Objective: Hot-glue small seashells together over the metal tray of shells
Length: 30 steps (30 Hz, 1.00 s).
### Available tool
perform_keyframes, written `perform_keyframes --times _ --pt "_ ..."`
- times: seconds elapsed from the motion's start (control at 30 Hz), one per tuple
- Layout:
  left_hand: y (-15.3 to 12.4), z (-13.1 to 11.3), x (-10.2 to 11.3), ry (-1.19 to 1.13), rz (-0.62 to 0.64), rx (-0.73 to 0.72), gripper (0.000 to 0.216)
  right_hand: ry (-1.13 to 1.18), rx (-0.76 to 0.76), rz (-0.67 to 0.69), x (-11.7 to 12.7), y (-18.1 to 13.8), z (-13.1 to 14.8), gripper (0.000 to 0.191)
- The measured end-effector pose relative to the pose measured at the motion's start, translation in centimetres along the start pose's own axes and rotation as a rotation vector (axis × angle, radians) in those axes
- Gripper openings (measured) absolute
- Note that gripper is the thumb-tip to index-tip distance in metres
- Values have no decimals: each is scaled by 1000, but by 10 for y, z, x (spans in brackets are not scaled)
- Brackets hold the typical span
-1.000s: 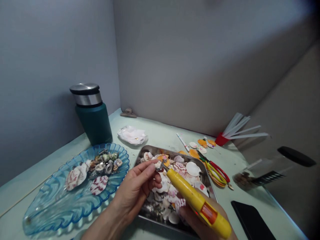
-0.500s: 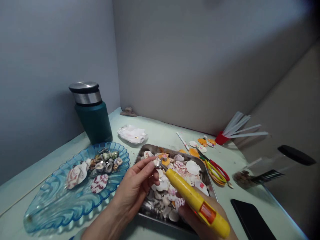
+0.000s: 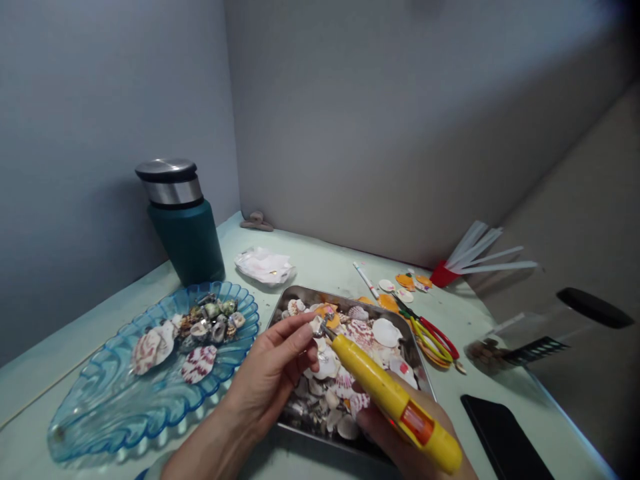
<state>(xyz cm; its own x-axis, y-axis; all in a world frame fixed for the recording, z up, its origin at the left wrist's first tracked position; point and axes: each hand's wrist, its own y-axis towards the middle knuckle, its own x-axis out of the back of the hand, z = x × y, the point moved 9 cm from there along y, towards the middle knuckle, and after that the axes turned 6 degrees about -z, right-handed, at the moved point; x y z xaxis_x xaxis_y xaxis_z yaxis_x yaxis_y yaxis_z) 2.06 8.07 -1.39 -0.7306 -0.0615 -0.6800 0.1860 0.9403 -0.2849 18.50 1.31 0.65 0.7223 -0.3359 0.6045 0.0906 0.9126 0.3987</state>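
Observation:
My left hand (image 3: 273,360) is closed, its thumb and fingers pinching a small whitish shell (image 3: 317,325) with a shiny silvery bit on it. My right hand (image 3: 395,427) grips a yellow hot glue gun (image 3: 375,383) from below, mostly hidden behind its body. The gun's metal nozzle points up and left, right at the shell; whether it touches cannot be made out. Both hands are over a metal tray (image 3: 425,373) filled with scallop and other seashells (image 3: 360,333). Left of it, a blue scalloped dish (image 3: 150,407) holds small snail shells (image 3: 215,320) and several larger shells.
Behind the dish stands a teal bottle (image 3: 187,240). A white packet (image 3: 265,265) lies behind the tray. To the right are scissors (image 3: 440,340), a marker (image 3: 366,280), orange shells (image 3: 405,282), a red cup of glue sticks (image 3: 445,273), a clear jar (image 3: 487,353) and a black phone (image 3: 505,437).
The silvery bit by the nozzle looks slightly shifted and the shell slightly turned. Both hands stay nearly in place, holding the same things.

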Motion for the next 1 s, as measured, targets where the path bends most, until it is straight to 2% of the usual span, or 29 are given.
perform_keyframes --times 0.17,0.3,0.57,0.7,0.83,1.0 --pt "0 0 1 3 -4 4 28 13 -20 -4 3 2 2 26" --pt "-1 -1 0 -1 6 -4 27 146 -23 62 3 8 13 15" --pt "0 0 -1 -9 15 -1 29 258 -24 41 6 14 21 6" --pt "1 0 -2 -7 27 -3 28 219 -19 42 6 11 19 11" --pt "0 0 -2 -7 19 1 30 87 -53 -4 8 7 9 19" --pt "-1 -1 -1 -11 0 0 27 85 14 70 1 8 14 17"
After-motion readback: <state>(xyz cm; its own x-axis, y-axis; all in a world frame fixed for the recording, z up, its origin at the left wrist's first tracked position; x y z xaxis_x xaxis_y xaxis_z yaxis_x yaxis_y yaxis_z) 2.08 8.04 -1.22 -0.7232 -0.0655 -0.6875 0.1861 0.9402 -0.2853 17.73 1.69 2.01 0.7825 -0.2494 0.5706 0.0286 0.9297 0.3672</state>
